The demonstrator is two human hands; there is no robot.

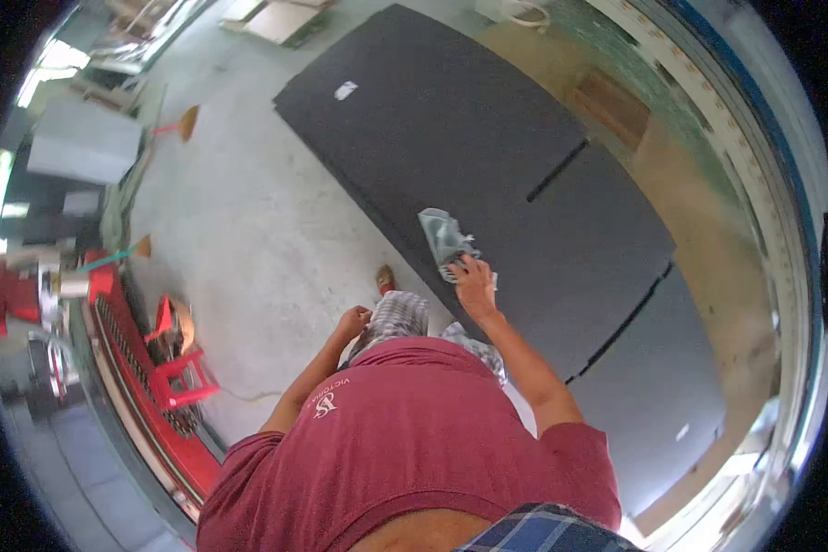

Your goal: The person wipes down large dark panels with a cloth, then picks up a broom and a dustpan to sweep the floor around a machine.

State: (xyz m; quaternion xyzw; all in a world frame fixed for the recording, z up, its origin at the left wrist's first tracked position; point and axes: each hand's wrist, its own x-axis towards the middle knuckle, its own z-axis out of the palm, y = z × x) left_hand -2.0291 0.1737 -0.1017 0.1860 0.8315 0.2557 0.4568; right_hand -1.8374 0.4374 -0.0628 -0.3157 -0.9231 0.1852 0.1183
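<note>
A crumpled grey-green cloth [443, 236] lies on the large dark panel stack [469, 120], near its edge on my side. My right hand [474, 287] is closed on the near end of this cloth, against the dark surface. Beside my checked shorts, my left hand [351, 324] hangs low with its fingers curled; whether anything is in them is too small to tell. Two black strips [557, 172] run across the panels on the right. A small white label [345, 90] is on the far part.
On the left stand a red stool [184, 379] and a long red machine frame [143, 368]. Two brooms [189, 122] are near a grey box [85, 140]. A brown board [610, 106] lies beyond the panels. Grey floor [248, 212] runs along their left edge.
</note>
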